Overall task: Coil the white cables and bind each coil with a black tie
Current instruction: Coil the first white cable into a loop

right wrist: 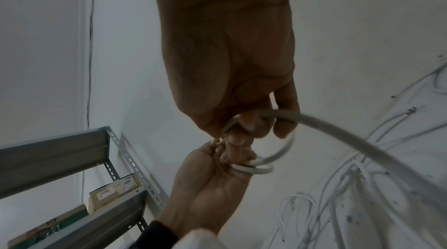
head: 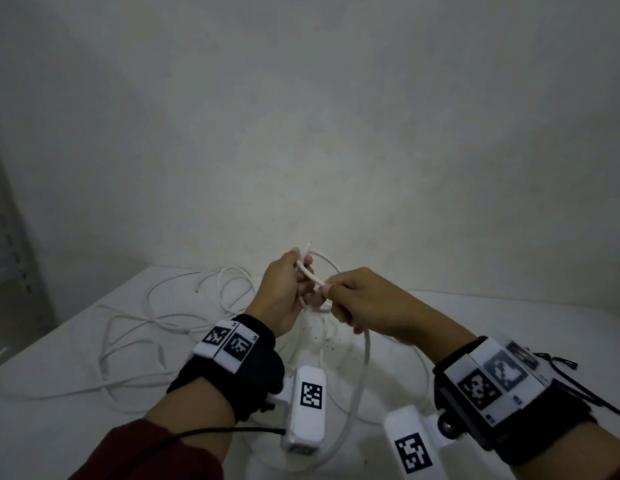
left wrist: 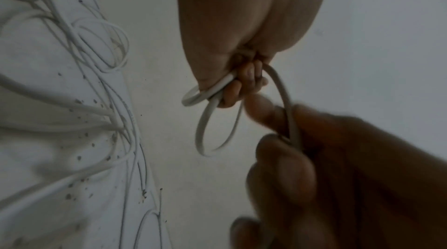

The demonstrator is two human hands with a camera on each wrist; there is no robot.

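Left hand point(head: 284, 289) grips small loops of the white cable point(head: 310, 275) above the table point(head: 59, 427); right hand point(head: 364, 306) pinches the same cable, the span between them slanting down-right, tail hanging toward the viewer. Loose cables point(head: 156, 323) sprawl left; black ties point(head: 578, 386) lie right.

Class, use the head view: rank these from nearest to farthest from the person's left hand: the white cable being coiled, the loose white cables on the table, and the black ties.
1. White cable being coiled: gripped in the left hand.
2. Loose white cables: on the table, left of it.
3. Black ties: far right, beyond the right wrist.
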